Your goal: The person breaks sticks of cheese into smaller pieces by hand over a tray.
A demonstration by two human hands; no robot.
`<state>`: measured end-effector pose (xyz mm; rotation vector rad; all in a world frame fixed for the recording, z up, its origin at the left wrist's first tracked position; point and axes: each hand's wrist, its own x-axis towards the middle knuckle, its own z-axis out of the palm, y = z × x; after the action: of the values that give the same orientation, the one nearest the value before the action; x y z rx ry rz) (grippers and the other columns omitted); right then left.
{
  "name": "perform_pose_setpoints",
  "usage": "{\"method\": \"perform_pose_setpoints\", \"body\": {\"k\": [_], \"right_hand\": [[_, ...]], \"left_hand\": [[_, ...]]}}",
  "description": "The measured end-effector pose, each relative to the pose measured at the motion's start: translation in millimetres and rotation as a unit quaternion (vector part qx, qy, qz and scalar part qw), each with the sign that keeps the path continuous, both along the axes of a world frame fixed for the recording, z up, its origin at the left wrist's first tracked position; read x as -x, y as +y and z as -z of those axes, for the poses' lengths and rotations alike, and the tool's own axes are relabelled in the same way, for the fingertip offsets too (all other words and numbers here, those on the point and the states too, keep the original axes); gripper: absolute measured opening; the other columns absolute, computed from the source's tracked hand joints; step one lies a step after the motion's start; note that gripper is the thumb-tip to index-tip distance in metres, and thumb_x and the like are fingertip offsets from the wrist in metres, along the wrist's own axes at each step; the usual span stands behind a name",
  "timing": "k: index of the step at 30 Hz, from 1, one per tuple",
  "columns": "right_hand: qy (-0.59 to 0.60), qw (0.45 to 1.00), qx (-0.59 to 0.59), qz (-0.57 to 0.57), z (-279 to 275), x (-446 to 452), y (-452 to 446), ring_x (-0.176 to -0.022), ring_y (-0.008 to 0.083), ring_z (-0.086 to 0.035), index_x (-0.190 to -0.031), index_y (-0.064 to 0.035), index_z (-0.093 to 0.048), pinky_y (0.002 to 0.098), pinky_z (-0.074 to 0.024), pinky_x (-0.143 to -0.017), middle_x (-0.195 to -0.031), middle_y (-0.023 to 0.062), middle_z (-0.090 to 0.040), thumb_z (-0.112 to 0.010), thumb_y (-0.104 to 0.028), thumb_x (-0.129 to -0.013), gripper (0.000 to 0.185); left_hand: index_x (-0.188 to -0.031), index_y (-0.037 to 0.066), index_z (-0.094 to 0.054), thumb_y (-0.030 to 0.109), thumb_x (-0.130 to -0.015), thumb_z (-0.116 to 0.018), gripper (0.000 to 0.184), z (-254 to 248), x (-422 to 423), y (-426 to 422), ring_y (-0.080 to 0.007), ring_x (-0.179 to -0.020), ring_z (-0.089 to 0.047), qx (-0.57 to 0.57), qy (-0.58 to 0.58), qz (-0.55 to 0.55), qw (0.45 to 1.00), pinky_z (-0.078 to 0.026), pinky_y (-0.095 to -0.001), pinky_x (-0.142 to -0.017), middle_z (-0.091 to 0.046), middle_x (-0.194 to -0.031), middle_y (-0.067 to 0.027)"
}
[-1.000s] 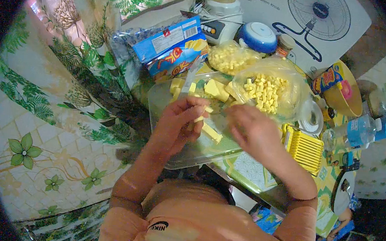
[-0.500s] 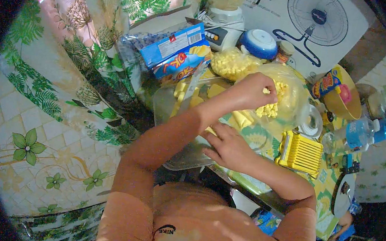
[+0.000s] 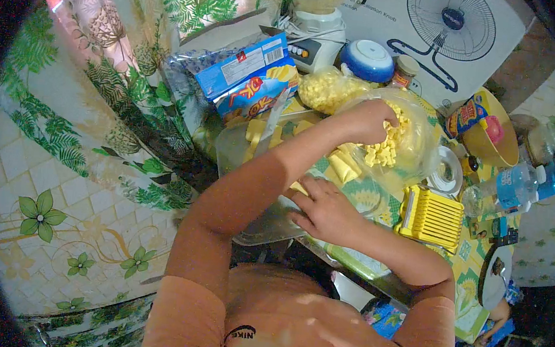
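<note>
My left hand (image 3: 367,123) reaches over a heap of small cut yellow pieces (image 3: 383,154) in a spread clear plastic bag (image 3: 421,149). Its fingers are bent together against the heap; what they hold, if anything, is hidden. Lower down, my right hand (image 3: 327,209) lies with fingers and thumb apart over a clear plastic tray (image 3: 257,230), touching a yellow piece (image 3: 300,188) at its fingertips. Thicker yellow blocks (image 3: 255,131) lie in the tray beside a knife blade (image 3: 272,124), partly behind my left forearm. A folded yellow packet or slab (image 3: 344,166) lies between my hands.
A yellow slicer (image 3: 432,218) with parallel bars sits at right, near a white ring-shaped lid (image 3: 446,170) and a water bottle (image 3: 504,191). Behind are a blue snack box (image 3: 246,70), a filled bag (image 3: 333,92), a blender (image 3: 317,39) and a blue bowl (image 3: 367,61).
My left hand has dipped its fingers further onto the heap, turning slightly; more of the cut pieces now shows. My right hand has stayed nearly in place. The whole view has shifted slightly.
</note>
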<state>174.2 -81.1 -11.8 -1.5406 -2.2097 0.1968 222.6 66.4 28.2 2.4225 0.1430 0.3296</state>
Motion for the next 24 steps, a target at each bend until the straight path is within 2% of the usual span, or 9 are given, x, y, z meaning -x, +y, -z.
{"method": "perform_pose_setpoints", "body": {"k": [9,15,18,21,24], "right_hand": [[0.003,1.0,-0.01,-0.008,-1,-1,1,-0.1,0.0357,-0.051,-0.113,-0.0058,-0.053,0.0434,-0.0407,-0.088,-0.119,0.0186,-0.045,-0.059,-0.025,-0.079,0.04],[0.006,1.0,-0.02,-0.011,1,-1,1,-0.1,0.0356,-0.051,-0.112,-0.0054,-0.054,0.0434,-0.0408,-0.088,-0.12,0.0185,-0.045,-0.059,-0.024,-0.079,0.039],[0.021,0.999,-0.03,-0.019,2,-2,2,-0.1,0.0353,-0.051,-0.112,-0.0053,-0.054,0.0434,-0.0408,-0.088,-0.121,0.0187,-0.045,-0.059,-0.024,-0.078,0.039],[0.025,0.999,-0.027,-0.017,0,-1,2,-0.099,0.0351,-0.051,-0.111,-0.0051,-0.054,0.0434,-0.0415,-0.087,-0.121,0.0191,-0.045,-0.059,-0.022,-0.078,0.037],[0.04,0.998,-0.035,-0.021,2,-1,2,-0.099,0.0352,-0.052,-0.111,-0.0054,-0.055,0.0437,-0.0423,-0.086,-0.119,0.0188,-0.046,-0.059,-0.021,-0.078,0.037]], "left_hand": [[-0.103,0.005,-0.063,0.004,-0.067,-0.051,0.038,5,8,5,-0.0316,-0.093,-0.059,-0.002,-0.024,-0.027,0.999,-0.045,-0.0358,-0.086,-0.063,-0.097,-0.0191],[-0.105,0.003,-0.061,0.006,-0.068,-0.052,0.039,-1,13,6,-0.0301,-0.092,-0.06,-0.016,-0.071,-0.014,0.997,-0.045,-0.035,-0.085,-0.062,-0.1,-0.0185],[-0.105,0.002,-0.061,0.007,-0.069,-0.053,0.038,-11,23,4,-0.0288,-0.092,-0.061,0.005,-0.054,0.002,0.999,-0.046,-0.0343,-0.085,-0.063,-0.099,-0.0181],[-0.105,0.001,-0.061,0.012,-0.075,-0.056,0.033,-21,38,0,-0.025,-0.09,-0.061,0.028,-0.046,0.014,0.998,-0.047,-0.0329,-0.082,-0.064,-0.097,-0.0167],[-0.104,0.0,-0.06,0.018,-0.081,-0.057,0.03,-32,66,-11,-0.0202,-0.087,-0.062,0.1,-0.033,-0.001,0.994,-0.048,-0.0308,-0.079,-0.064,-0.095,-0.0143]]}}
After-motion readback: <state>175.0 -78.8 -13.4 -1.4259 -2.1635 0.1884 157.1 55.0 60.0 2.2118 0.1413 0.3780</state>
